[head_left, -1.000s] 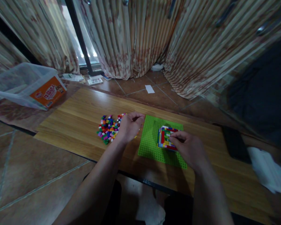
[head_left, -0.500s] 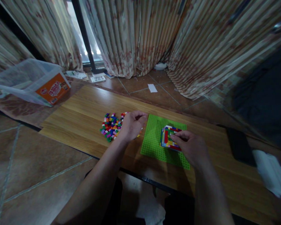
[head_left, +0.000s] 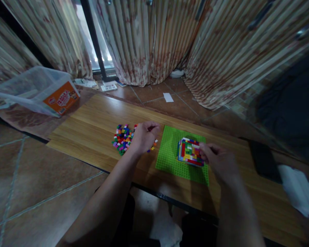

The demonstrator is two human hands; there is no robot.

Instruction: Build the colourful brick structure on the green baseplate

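Your right hand could jar the stack by brushing its edge; whether it or your left hand grips anything, I can't tell.

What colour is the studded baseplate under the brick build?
Bright green; the head view shows the baseplate best.

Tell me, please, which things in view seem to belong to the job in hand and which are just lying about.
In the job, it seems:
- loose bricks
- brick build
- green baseplate
- table beneath

Apparently just lying about:
- clear bin
- white paper on the floor
- flat black item
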